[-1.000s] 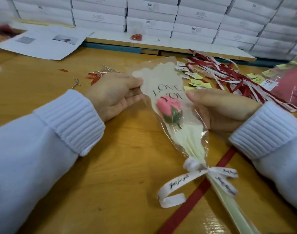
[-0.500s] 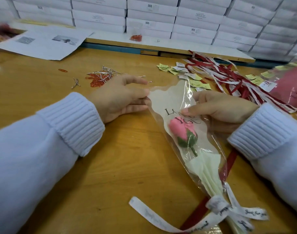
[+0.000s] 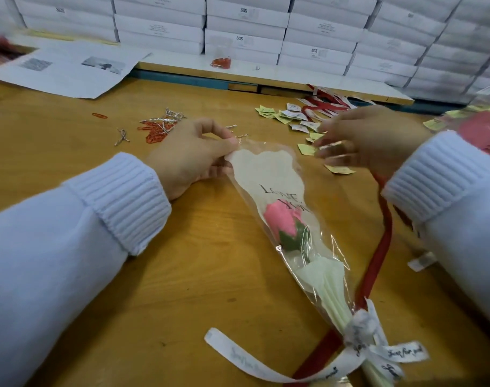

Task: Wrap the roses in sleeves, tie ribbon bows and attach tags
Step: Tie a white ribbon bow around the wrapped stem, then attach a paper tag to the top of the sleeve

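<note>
The rose [image 3: 281,222] lies wrapped below the left fingertips with its bow [image 3: 361,331] tied, so tagging seems the step in hand. The left hand [image 3: 190,157] pinches the top corner of the sleeve [image 3: 268,174], thumb against forefinger. The right hand [image 3: 369,138] is blurred over the loose tags [image 3: 291,115], so I cannot tell its grip; next, one tag must reach that pinched corner.

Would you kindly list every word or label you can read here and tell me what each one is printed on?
"SGS": the white boxes stacked at the back.
"LOVE YOU": the clear sleeve, its lower letters partly hidden by the rose.
"Just for you": the white ribbon tied round the sleeve's foot.
Too small or blurred: the boxes' other print, the paper sheets, the tags.
</note>
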